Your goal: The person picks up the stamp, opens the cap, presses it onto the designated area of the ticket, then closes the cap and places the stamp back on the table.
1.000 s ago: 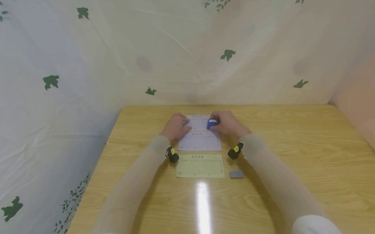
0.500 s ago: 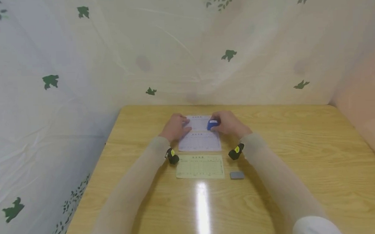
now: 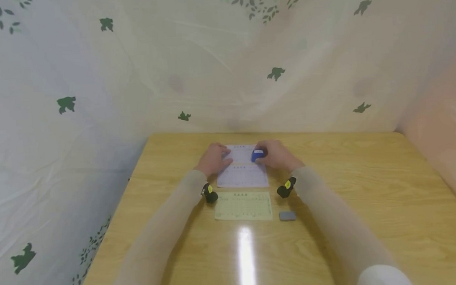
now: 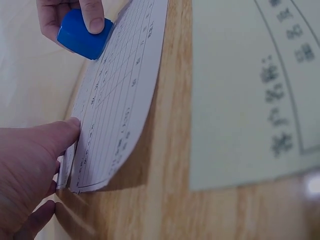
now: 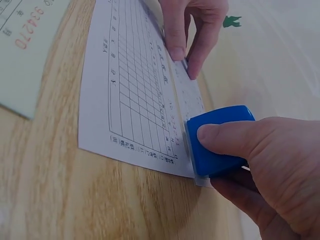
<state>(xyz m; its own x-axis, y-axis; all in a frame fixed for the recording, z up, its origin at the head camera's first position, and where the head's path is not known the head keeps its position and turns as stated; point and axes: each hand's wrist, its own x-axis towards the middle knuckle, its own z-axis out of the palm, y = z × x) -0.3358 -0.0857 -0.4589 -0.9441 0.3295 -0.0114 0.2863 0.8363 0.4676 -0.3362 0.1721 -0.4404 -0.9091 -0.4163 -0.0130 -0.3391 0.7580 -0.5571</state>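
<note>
My right hand [image 3: 276,154] grips a blue rounded plastic case [image 5: 220,142], thumb on its near face and fingers behind it. The case stands at the right end of the seam between two pale printed form sheets, one lower [image 3: 242,177] and one upper [image 3: 239,154]. At the left end of the seam, my left hand [image 3: 211,159] presses on the paper, its thumb and fingers spread. In the left wrist view, the left thumb [image 4: 65,132] lies against the sheet's edge, and the lower sheet's left corner curls up off the table.
A pale green printed slip [image 3: 243,205] lies nearer to me on the wooden table [image 3: 365,196]. Right of it sits a small grey rectangular block [image 3: 287,216]. A patterned cloth curtain [image 3: 225,75] hangs behind the table's far edge.
The whole head view has shifted, so the scene sits slightly lower in the picture. Both hands, the blue case and the sheets keep their places relative to each other.
</note>
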